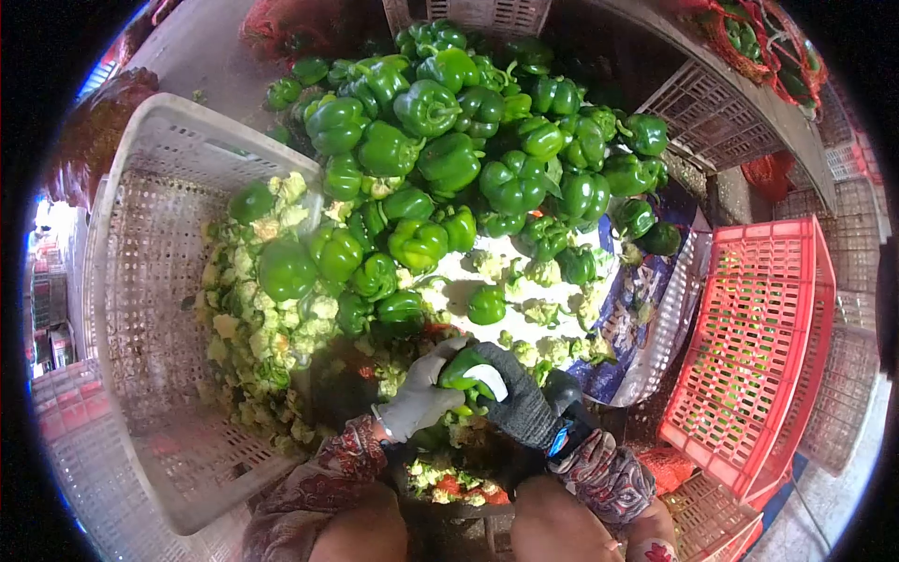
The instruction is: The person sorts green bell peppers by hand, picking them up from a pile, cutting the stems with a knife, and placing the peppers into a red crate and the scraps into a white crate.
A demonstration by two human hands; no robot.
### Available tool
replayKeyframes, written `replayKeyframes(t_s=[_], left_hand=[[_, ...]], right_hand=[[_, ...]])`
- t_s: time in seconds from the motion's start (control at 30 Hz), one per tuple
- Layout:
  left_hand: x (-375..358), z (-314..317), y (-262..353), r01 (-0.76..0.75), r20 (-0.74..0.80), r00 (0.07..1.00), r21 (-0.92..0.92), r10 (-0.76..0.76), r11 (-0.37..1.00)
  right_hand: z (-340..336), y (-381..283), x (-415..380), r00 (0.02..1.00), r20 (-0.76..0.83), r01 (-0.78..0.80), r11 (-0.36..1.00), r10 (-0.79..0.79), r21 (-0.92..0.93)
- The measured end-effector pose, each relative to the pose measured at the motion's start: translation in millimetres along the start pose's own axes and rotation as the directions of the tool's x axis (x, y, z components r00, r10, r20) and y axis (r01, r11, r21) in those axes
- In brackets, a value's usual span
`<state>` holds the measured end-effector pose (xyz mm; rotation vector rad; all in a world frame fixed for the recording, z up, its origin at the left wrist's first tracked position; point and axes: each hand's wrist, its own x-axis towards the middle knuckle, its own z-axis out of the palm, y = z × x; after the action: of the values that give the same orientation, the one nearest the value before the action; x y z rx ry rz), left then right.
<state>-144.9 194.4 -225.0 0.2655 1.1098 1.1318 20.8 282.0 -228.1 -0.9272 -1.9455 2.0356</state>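
A green pepper [459, 372] is between my two gloved hands at the lower middle of the view. My left hand [419, 391], in a light grey glove, has its fingers wrapped round the pepper's left side. On the other side my right hand [518, 398], in a dark grey glove, is closed on it too. A white curved patch shows on the pepper by my right fingers; I cannot make out what it is. Just beyond my hands lies a single green pepper [486, 305] among pale trimmings [543, 314]. Behind it rises a large heap of green peppers [451, 163].
A grey crate [154, 281] with pale green scraps stands at the left. To the right is a red crate [749, 328] with green things behind its slats. More scraps [454, 482] lie low between my knees. Red net bags [740, 42] are at the upper right.
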Motion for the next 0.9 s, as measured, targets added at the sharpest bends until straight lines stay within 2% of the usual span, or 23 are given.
replayKeyframes(t_s=[0.07,0.1,0.17,0.23,0.3,0.4,0.43,0.47,0.5,0.57,0.6,0.67,0.7,0.73,0.77,0.83,0.9], left_hand=[[0.8,1.1,2.1,0.053,0.091,0.995,-0.077,-0.046,0.996],[-1.7,3.9,3.8,0.146,0.139,0.983,-0.169,-0.123,0.975],[0.1,-1.2,-2.7,0.129,0.182,0.971,0.139,-0.153,0.982],[1.0,1.6,-1.5,0.075,0.189,0.973,0.295,-0.135,0.952],[-4.4,10.3,4.9,0.017,0.158,0.985,0.302,-0.068,0.953],[-6.6,11.7,5.6,0.119,0.106,0.985,0.132,-0.134,0.984],[-8.0,9.2,4.3,0.113,0.141,0.980,0.203,-0.143,0.973],[-7.9,4.0,2.8,0.099,0.173,0.973,0.274,-0.150,0.957],[-12.6,-0.2,-1.4,0.098,0.203,0.963,0.340,-0.175,0.935],[-11.8,4.1,-5.3,0.067,0.222,0.967,0.247,-0.124,0.967],[-11.6,6.2,-7.7,0.051,0.231,0.968,0.199,-0.098,0.979],[-4.0,6.5,-14.7,-0.182,0.258,0.949,-0.014,0.180,0.983],[-2.5,7.7,-15.2,-0.216,0.205,0.953,-0.064,0.224,0.974],[-1.0,8.9,-15.6,-0.253,0.152,0.951,-0.109,0.268,0.961],[0.0,10.8,-14.8,-0.219,0.053,0.973,-0.102,0.225,0.970],[7.2,19.7,8.2,-0.068,0.075,0.992,-0.369,0.103,0.927],[9.1,30.6,28.6,0.024,0.087,0.996,-0.261,-0.001,0.965]], right_hand=[[-1.5,-0.8,-8.1,0.999,0.028,-0.024,0.999,0.023,0.032],[-1.3,-1.1,-11.0,0.999,0.042,-0.034,0.998,0.031,0.051],[-6.2,-11.9,-12.1,0.975,0.164,-0.174,0.976,0.151,0.131],[-6.5,2.1,-24.7,0.981,0.146,-0.166,0.949,0.130,0.267],[-4.4,11.5,-23.5,0.997,0.070,0.016,0.939,-0.042,0.344],[-21.2,9.1,-39.1,0.987,0.143,0.027,0.963,-0.068,0.267],[-24.2,11.2,-43.9,0.963,0.269,-0.144,0.835,-0.005,0.531],[-31.0,11.8,-50.4,0.952,0.305,-0.076,0.944,-0.027,0.321],[-38.2,12.9,-57.6,0.939,0.340,0.015,0.995,-0.048,0.099],[-36.9,28.0,-66.8,0.970,0.219,-0.178,0.920,0.104,0.350],[-38.3,41.0,-68.4,0.979,0.164,-0.179,0.899,0.122,0.400],[-34.4,80.8,-70.3,0.990,-0.008,-0.117,0.865,0.138,0.488],[-31.3,95.1,-71.2,0.987,-0.082,-0.078,0.862,0.137,0.501],[-32.6,83.1,-68.9,0.982,-0.117,-0.087,0.901,0.150,0.424],[-35.1,72.6,-65.7,0.975,-0.155,-0.096,0.934,0.157,0.343],[-42.1,58.4,-61.4,0.958,-0.233,-0.131,0.976,0.169,0.172],[-40.5,45.6,-52.0,0.945,-0.324,-0.079,0.988,0.032,-0.130]])
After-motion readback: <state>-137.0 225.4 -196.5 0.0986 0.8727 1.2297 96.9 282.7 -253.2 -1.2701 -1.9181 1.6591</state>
